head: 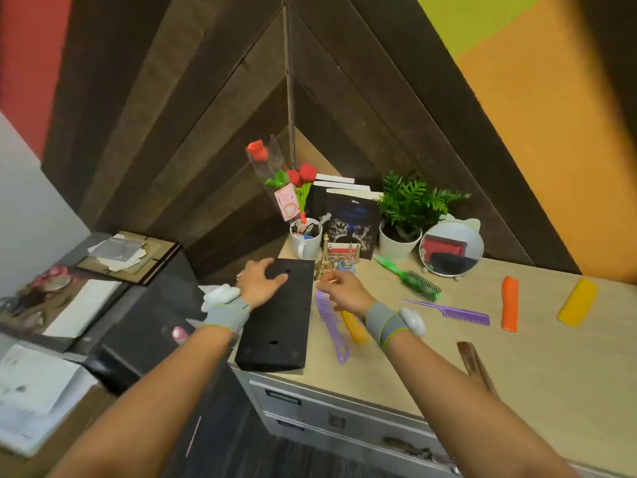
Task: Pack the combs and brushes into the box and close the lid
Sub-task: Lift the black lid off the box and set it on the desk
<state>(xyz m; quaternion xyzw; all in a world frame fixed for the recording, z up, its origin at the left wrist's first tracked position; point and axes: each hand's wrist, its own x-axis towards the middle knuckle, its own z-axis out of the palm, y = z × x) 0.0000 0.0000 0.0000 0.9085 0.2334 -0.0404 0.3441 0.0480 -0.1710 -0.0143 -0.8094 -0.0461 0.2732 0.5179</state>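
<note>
two hands lie at the far left of the surface (517,367), either side of the shut black box (275,319). the box stands at the left edge of the surface, its long axis running away from the person; its lid is still on and nothing shows as packed. left hand (260,282) rests palm-down on the far end of the lid, fingers spread flat over it, gripping nothing else. right hand (339,291) hovers just right of the box, above the far ends of two combs; its grip is partly curled, and motion blur leaves it unclear whether the fingertips touch a comb or hold anything.

nearest items: a lilac wide-tooth comb (332,327) and an orange-yellow comb (355,327), side by side, long axes roughly parallel to the box, directly beneath and nearer than the right hand. further right, well apart: a green round brush (412,279), a purple tail comb (451,312) lying crosswise, an orange comb (510,303), a yellow comb (577,301), and a dark brown item (474,363), possibly a wooden comb, near the front.

judgement: opening comes first; the left hand is already on the lid, and the right hand is closer to every comb.
</note>
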